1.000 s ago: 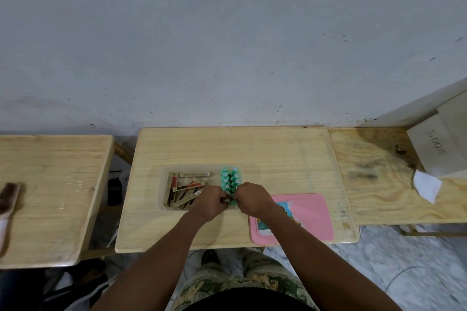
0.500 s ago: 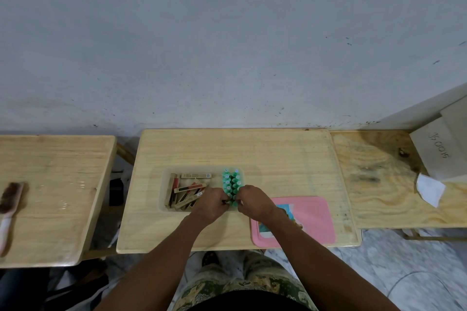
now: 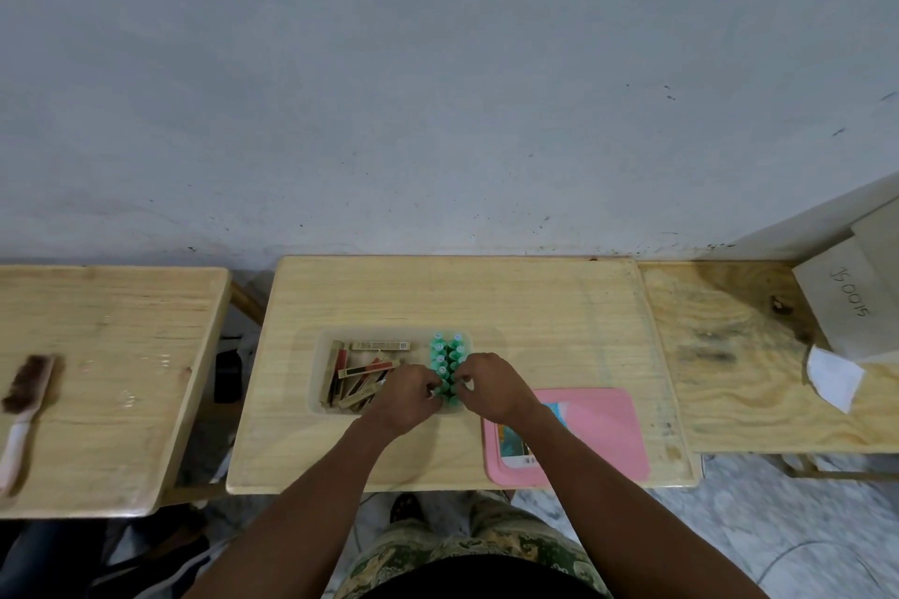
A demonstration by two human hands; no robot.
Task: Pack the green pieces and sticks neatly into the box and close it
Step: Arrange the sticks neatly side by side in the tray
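Lid (image 3: 601,428) lies right of box (image 3: 314,387). Sticks (image 3: 357,377) and green pieces (image 3: 448,355) inside; our left hand (image 3: 406,396) and right hand (image 3: 491,387) pinch the pieces.

Box (image 3: 314,382) sat on middle desk (image 3: 486,297) | sticks (image 3: 357,370) lay inside left, pieces (image 3: 447,352) inside right | lid (image 3: 603,433) lay right of box | brush (image 3: 24,396) on left desk (image 3: 121,428)

The left hand (image 3: 406,396) and right hand (image 3: 491,387) pinch green pieces (image 3: 447,353) in the box (image 3: 314,375) beside sticks (image 3: 360,377).
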